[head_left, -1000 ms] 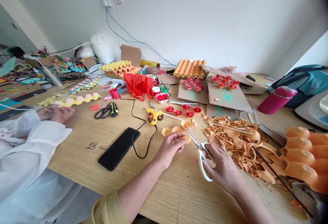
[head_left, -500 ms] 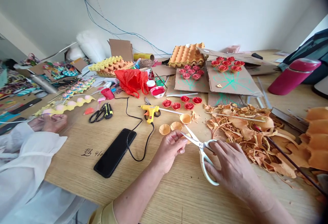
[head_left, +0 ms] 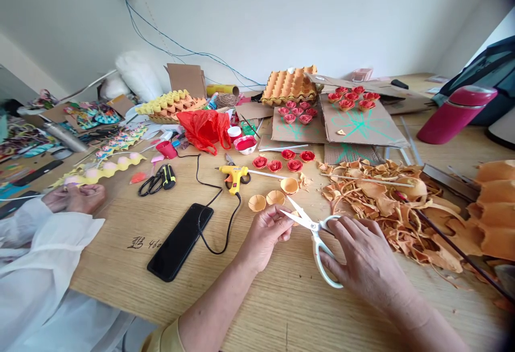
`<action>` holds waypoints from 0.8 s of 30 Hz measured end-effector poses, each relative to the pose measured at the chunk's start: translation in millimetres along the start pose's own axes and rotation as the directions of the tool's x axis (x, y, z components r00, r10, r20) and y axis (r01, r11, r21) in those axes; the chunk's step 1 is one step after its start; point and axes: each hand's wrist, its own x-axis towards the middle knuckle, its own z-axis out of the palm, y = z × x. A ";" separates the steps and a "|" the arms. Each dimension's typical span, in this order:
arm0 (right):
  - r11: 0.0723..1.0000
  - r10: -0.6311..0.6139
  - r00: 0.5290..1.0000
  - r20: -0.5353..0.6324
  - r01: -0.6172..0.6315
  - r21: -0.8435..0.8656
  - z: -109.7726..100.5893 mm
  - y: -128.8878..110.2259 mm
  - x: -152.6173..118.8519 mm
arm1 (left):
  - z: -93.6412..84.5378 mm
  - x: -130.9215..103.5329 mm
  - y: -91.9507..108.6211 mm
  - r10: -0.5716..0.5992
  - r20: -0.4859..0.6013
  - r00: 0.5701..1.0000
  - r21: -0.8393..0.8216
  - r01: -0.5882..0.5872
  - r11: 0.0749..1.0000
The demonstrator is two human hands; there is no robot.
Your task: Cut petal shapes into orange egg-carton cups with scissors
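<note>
My right hand [head_left: 362,261] grips white-handled scissors [head_left: 314,226], their blades parted and pointing left. Pinched in my left hand [head_left: 271,234] is a small orange egg-carton piece [head_left: 296,218], mostly hidden behind my fingers and the blades. Just beyond the scissors sit several orange egg-carton cups, among them one cup [head_left: 289,185] with slit edges. Behind these, several red paper roses [head_left: 295,165] rest on the table. A yellow glue gun [head_left: 235,176] lies to the left of the roses, its black cord running toward me.
A black phone [head_left: 179,241] lies left of my arm. Orange carton scraps [head_left: 374,207] heap up on the right, before a pink bottle [head_left: 456,113]. More red roses stand on cardboard [head_left: 362,126] at the back. A co-worker's hands [head_left: 76,196] are at far left.
The view has shifted slightly. The scissor blades look a little wider apart, while both hands stay nearly in place.
</note>
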 end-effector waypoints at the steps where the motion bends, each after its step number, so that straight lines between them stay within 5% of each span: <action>1: 1.000 0.003 1.000 0.002 -0.003 -0.001 -0.1 0.1 -0.1 | -0.4 0.0 -0.3 0.000 0.010 1.000 0.000 0.000 1.000; 24: 0.997 -0.041 0.999 0.026 0.040 0.063 -1.2 -0.6 -0.8 | 6.0 -3.0 0.5 -0.155 0.045 0.987 -0.120 0.160 0.980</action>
